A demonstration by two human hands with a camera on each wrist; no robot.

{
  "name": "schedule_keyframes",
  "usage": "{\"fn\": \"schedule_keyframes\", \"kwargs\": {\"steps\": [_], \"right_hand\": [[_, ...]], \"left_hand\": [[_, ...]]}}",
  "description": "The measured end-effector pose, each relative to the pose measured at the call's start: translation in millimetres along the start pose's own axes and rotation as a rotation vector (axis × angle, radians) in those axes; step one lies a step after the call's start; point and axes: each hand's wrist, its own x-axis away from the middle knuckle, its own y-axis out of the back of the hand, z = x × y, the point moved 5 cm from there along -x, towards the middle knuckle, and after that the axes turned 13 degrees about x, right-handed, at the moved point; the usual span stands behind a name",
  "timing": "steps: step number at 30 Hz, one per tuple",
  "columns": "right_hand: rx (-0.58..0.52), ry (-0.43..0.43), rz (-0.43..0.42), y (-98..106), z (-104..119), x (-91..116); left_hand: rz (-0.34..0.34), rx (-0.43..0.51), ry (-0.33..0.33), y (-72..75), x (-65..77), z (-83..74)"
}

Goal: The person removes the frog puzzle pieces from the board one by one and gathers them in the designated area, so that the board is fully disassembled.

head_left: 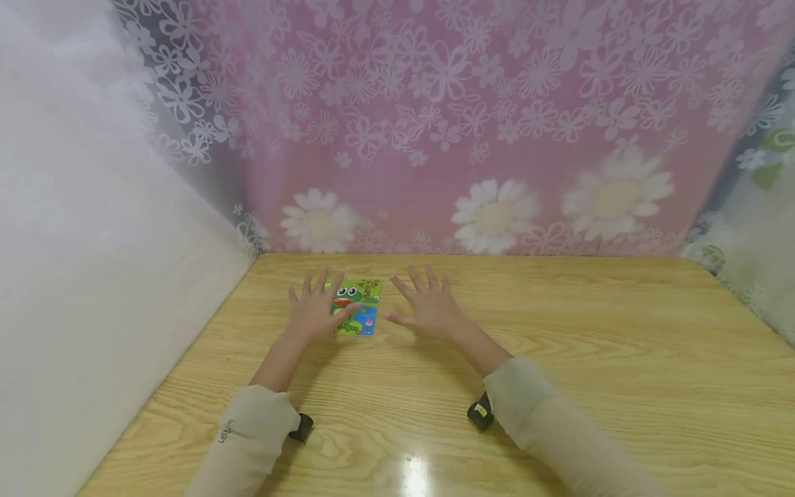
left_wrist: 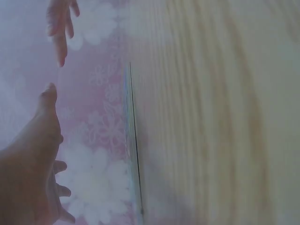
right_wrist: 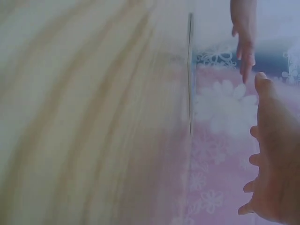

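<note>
A colourful picture board (head_left: 368, 310) with a green frog, a tree and blue water lies flat toward the back left of the table. My left hand (head_left: 313, 314) hovers over its left part with fingers spread and hides that side. Just right of the board, my right hand (head_left: 431, 308) is held above the wood, fingers spread and nothing in them. In the left wrist view the board (left_wrist: 132, 140) shows edge-on as a thin slab, with a gap between it and the left hand (left_wrist: 35, 159). The right wrist view also shows the board's thin edge (right_wrist: 190, 84) away from the right hand (right_wrist: 276, 159).
The wood-grain table (head_left: 590, 345) extends to both sides and toward me. Behind it hangs a pink flowered curtain (head_left: 397, 172). A white wall or sheet (head_left: 112, 262) borders the left, and a flowered curtain (head_left: 745, 255) the right. Dark wrist cameras (head_left: 481, 412) hang below both sleeves.
</note>
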Motion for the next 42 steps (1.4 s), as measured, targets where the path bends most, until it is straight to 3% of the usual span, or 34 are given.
{"fn": "schedule_keyframes", "kwargs": {"steps": [4,11,20,32,42], "right_hand": [[-0.03,0.001,0.021,-6.4,12.7,-6.7],[-0.086,0.059,0.019,-24.5,31.5,-13.2],[-0.148,0.071,0.082,-44.8,43.6,-14.5],[-0.111,0.072,0.083,-51.8,49.3,-18.9],[-0.067,0.095,0.058,-49.1,47.8,-13.9]], "left_hand": [[-0.012,0.049,0.016,3.3,7.2,16.0],[-0.009,0.112,0.002,-6.9,15.0,47.1],[0.021,0.196,0.026,-20.6,19.5,69.7],[0.032,0.205,0.032,-28.3,18.6,81.1],[0.051,0.183,-0.005,-26.5,27.4,69.8]]}}
